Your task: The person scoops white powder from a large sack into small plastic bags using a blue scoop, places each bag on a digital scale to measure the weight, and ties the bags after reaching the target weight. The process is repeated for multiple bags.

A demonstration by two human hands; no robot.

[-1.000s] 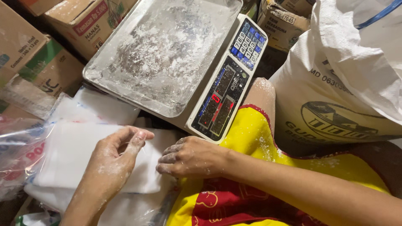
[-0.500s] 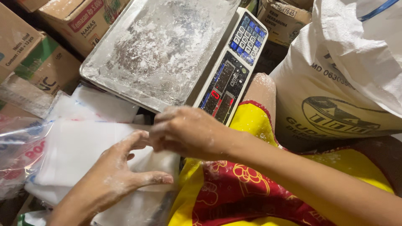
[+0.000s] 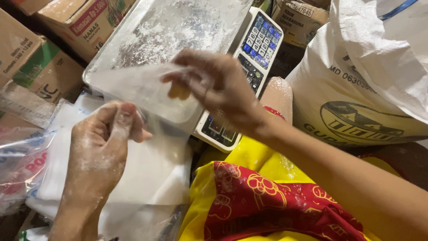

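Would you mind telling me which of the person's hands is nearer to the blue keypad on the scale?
The right hand is nearer: it sits just left of the blue keypad, over the scale, pinching a clear plastic bag. The left hand grips the bag's lower edge, farther down-left, above the stack of bags.

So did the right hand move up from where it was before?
Yes. The right hand rose from beside the stack of bags to in front of the scale, its fingers pinching a clear bag.

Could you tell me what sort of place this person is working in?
Probably a small shop's storeroom or packing corner: a flour-dusted digital scale, a large white sack, stacked cardboard cartons and a pile of clear plastic bags.
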